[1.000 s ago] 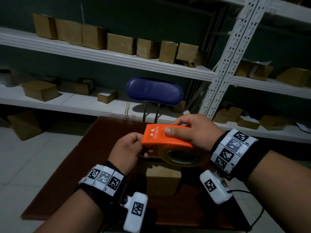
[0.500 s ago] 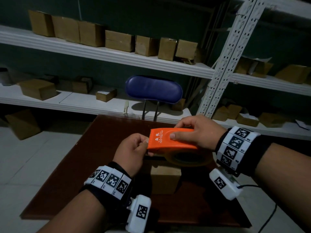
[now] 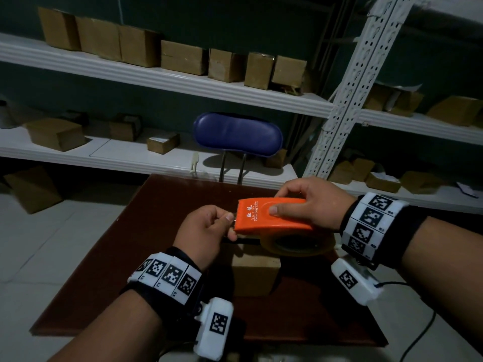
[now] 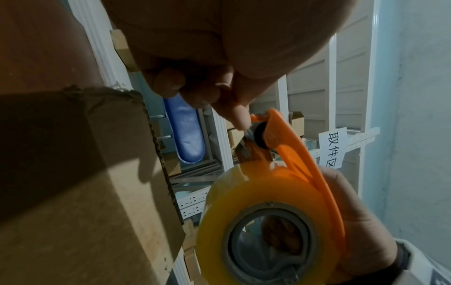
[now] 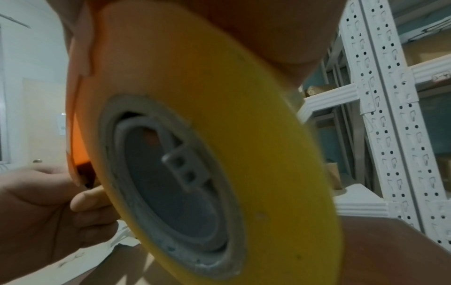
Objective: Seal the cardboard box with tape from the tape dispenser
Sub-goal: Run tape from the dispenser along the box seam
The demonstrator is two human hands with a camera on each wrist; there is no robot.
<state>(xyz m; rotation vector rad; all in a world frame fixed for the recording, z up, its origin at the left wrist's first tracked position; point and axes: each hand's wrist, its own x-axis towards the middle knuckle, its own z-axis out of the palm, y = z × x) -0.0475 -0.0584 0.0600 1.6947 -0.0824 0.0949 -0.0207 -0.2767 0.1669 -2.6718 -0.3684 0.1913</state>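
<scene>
Table edges: brown table with far edge by a blue chair; left edge bordered by pale floor; white shelving with cartons beyond.
Open room: bare tabletop left of the cardboard box; both hands raised above it, clear of the surface.
Box: plain brown, standing near the table's middle, directly under the dispenser; top mostly hidden in the head view.
Dispenser: orange tape dispenser held level above the box, serrated end pointing left, white lettering on top, yellowish tape roll hanging beneath.
Right hand: clamped over the dispenser, thumb on top, fingers wrapped round the far side.
Left hand: thumb and fingertips pinched together at the serrated end; whether tape lies between them, too small to tell.
Left wrist view only: corrugated box edge close beside the roll, black roller at the dispenser's nose, grey core.
Right wrist view only: roll's broad face, left-hand fingers touching its rim.
</scene>
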